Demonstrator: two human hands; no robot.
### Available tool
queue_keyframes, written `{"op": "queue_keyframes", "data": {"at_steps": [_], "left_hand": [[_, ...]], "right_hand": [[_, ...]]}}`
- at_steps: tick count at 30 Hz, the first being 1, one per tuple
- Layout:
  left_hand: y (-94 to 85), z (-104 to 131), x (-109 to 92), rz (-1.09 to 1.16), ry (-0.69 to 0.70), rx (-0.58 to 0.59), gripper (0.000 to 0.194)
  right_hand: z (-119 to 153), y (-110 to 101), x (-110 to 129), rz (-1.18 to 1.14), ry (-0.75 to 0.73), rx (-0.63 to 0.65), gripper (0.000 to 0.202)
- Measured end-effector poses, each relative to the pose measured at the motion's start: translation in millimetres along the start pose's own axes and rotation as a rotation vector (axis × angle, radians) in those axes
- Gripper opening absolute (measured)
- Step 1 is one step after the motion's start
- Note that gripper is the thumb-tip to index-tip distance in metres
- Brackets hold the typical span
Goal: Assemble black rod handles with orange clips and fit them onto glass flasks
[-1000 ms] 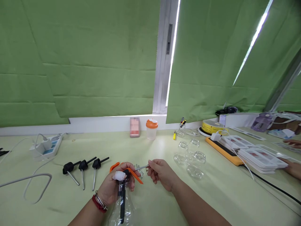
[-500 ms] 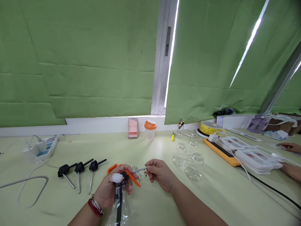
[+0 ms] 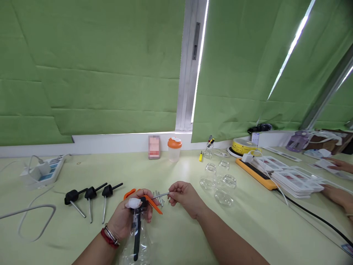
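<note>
My left hand (image 3: 129, 217) is wrapped round the neck of a clear bottle (image 3: 145, 246) with a black strip (image 3: 137, 235) inside it. At its top are a black fitting, a white piece (image 3: 134, 203) and an orange lever-like part (image 3: 153, 205). My right hand (image 3: 183, 198) pinches one end of a thin metal rod (image 3: 161, 195). The rod's other end reaches the orange part beside my left fingers; the exact contact is hidden. Several short metal pins (image 3: 161, 201) lie on the table just behind the rod.
Black stoppers with metal rods (image 3: 72, 197) lie at left, near a power strip (image 3: 51, 171). Clear glass jars (image 3: 224, 197) stand at right. An orange-lidded cup (image 3: 174, 149) is at the back. Beyond an orange-edged strip (image 3: 255, 175), a co-worker's hands (image 3: 338, 197) touch stacked white trays (image 3: 292, 184).
The view has tilted and shifted slightly. Both my hands keep their grips, the rod still between them. The co-worker's far hand has moved a little, with a white sheet now under it.
</note>
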State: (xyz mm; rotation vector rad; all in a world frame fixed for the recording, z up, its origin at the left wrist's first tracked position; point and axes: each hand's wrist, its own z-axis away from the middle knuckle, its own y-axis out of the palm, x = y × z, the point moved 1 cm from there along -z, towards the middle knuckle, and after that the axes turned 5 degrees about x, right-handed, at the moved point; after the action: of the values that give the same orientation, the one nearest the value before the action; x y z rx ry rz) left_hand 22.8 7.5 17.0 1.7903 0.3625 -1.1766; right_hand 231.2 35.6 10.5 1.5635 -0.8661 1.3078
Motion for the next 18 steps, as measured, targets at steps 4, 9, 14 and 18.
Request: {"op": "queue_keyframes", "data": {"at_steps": [4,9,14,18], "left_hand": [[-1.1,0.5,-0.4,0.009,0.010,-0.005,0.028],[2.3,0.3,-1.0,0.001,0.001,0.011,0.026],[1.9,0.2,-1.9,0.023,-0.008,0.003,0.024],[1.0,1.4,-2.8,0.021,-0.009,-0.015,0.025]], "right_hand": [[0.4,2.9,-2.8,-0.046,0.077,0.021,0.040],[0.0,2.1,-3.9,-0.005,0.033,-0.004,0.036],[-0.8,0.0,-0.2,0.025,-0.033,-0.018,0.034],[-1.1,-1.1,0.4,0.008,-0.011,-0.026,0.032]]}}
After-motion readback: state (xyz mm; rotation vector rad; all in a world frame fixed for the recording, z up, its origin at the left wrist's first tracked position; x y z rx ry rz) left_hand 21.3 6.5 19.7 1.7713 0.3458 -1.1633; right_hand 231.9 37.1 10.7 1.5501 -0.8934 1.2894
